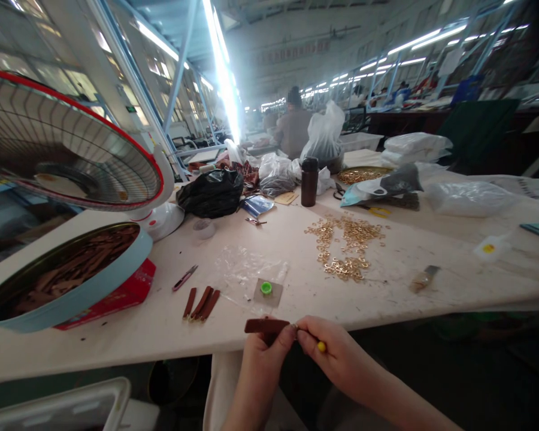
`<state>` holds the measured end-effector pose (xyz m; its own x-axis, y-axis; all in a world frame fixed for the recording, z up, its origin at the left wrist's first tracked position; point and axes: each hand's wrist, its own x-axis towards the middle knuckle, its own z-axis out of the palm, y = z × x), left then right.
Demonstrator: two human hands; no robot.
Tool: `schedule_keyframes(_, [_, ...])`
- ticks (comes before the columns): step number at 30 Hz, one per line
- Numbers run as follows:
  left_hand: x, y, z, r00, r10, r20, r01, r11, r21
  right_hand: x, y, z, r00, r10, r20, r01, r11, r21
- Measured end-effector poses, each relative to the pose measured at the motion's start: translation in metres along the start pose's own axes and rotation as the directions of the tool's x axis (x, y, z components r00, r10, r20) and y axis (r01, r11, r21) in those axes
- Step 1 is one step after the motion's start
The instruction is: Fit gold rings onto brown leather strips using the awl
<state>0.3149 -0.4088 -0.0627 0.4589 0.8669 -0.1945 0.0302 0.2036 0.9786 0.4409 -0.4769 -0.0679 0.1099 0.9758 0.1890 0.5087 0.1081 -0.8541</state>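
My left hand (269, 353) is closed on a brown leather strip (265, 325) just off the table's front edge. Close against its fingertips, my right hand (326, 347) is closed round a tool with a yellow end (321, 346); the rest of that tool is hidden in the palm. A small metal piece (295, 327) shows between the two hands, partly covered by fingers. Several finished-looking brown strips (202, 303) with metal ends lie on the table to the left. A green cap (266, 288) sits on a small square plate (275, 297) beyond my hands.
Gold rings (348, 266) lie scattered on the table (399, 257). At the left are a round tray (130, 263) of brown pieces, a fan (161, 218) and small scissors (185, 278). A dark bottle (309, 182), a black bag (213, 191) and a brush (423, 280) also stand or lie there.
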Motion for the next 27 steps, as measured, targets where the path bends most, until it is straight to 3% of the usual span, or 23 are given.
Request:
schedule_keyframes(3, [-0.003,-0.001,0.000,0.999,0.036,0.030,-0.039,0.996,0.076,-0.001,0.002,-0.001,0.999,0.027,0.042,-0.030,0.996,0.080])
schedule_keyframes(7, [-0.008,-0.001,0.005,0.983,0.179,0.038,-0.183,0.970,0.163,-0.001,0.004,0.005,0.996,0.063,-0.067,-0.062,0.998,0.006])
schedule_keyframes(9, [-0.009,-0.003,0.006,0.979,0.201,0.013,-0.200,0.966,0.166,0.000,0.003,0.007,0.992,0.107,-0.068,-0.105,0.994,0.034])
schedule_keyframes(11, [-0.008,-0.005,0.006,0.989,0.145,-0.033,-0.139,0.980,0.145,-0.001,0.002,0.005,0.993,0.116,0.019,-0.117,0.990,0.082])
schedule_keyframes(13, [-0.006,-0.005,0.003,0.999,0.015,-0.047,-0.011,0.997,0.080,-0.003,0.001,0.000,0.992,0.071,0.101,-0.077,0.996,0.055])
schedule_keyframes(16, [-0.005,0.001,-0.002,0.982,-0.175,0.065,0.178,0.982,-0.058,-0.005,0.000,-0.011,0.991,-0.093,0.101,0.105,0.988,-0.115])
schedule_keyframes(19, [-0.006,0.008,-0.003,0.955,-0.235,0.184,0.252,0.965,-0.077,-0.004,0.003,-0.018,0.952,-0.289,0.100,0.305,0.911,-0.276])
schedule_keyframes(23, [-0.010,0.009,-0.003,0.968,-0.103,0.229,0.097,0.995,0.035,0.000,0.007,-0.018,0.911,-0.387,0.141,0.412,0.857,-0.310])
schedule_keyframes(27, [-0.015,-0.001,-0.002,0.975,0.070,0.210,-0.111,0.975,0.192,-0.001,0.009,-0.010,0.966,-0.250,0.065,0.255,0.963,-0.082])
